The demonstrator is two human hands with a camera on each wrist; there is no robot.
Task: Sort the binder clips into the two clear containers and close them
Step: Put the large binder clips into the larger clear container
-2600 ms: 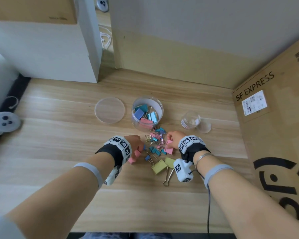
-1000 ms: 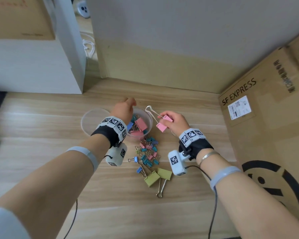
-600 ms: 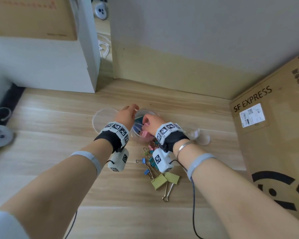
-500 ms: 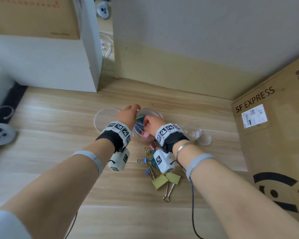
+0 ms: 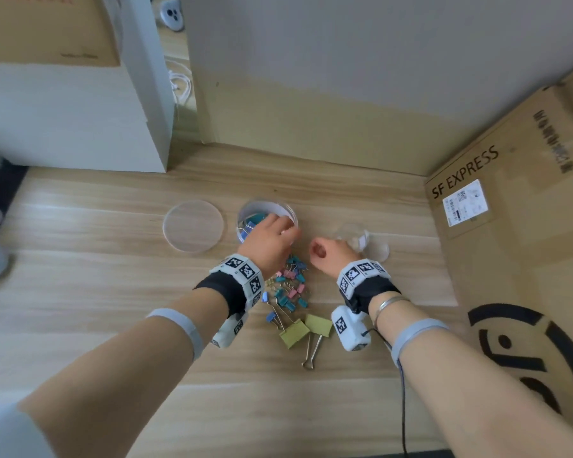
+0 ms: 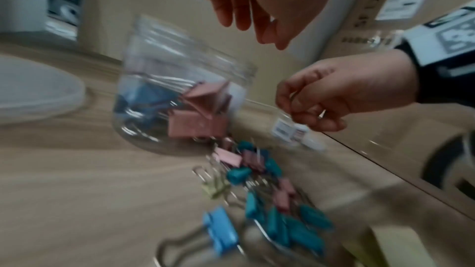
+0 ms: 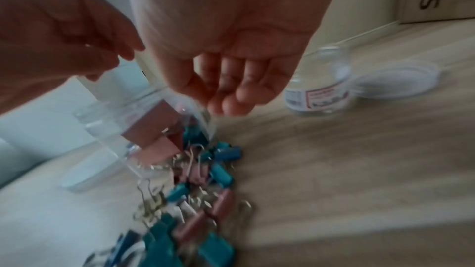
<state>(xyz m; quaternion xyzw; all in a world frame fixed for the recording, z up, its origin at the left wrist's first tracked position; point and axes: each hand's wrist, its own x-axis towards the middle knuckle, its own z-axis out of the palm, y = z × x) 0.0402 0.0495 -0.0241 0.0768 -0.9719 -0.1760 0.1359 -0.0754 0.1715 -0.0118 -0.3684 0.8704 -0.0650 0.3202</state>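
A large clear jar [image 5: 265,206] stands open on the wooden floor, with pink and blue binder clips [image 6: 197,125] inside. My left hand [image 5: 290,231] hovers over its mouth, fingers [image 6: 246,25] fairly straight, holding nothing. My right hand [image 5: 318,251] hangs just right of the jar, its fingers [image 7: 226,96] loosely curled and empty. Below both hands lies a pile of small pink, teal and blue clips [image 5: 290,287]. Two big yellow clips [image 5: 294,332] lie nearer me. A small clear jar [image 5: 353,231] stands open beyond the right hand.
The large lid [image 5: 193,226] lies flat left of the big jar; the small lid [image 5: 379,252] lies right of the small jar. An SF EXPRESS cardboard box [image 5: 510,226] walls the right side. A white cabinet [image 5: 73,110] and the wall [image 5: 311,110] close the back.
My right hand carried a pink clip to the large jar, let it go inside and drew back to the right, empty. My left hand shifted from the jar's left rim to over its mouth.
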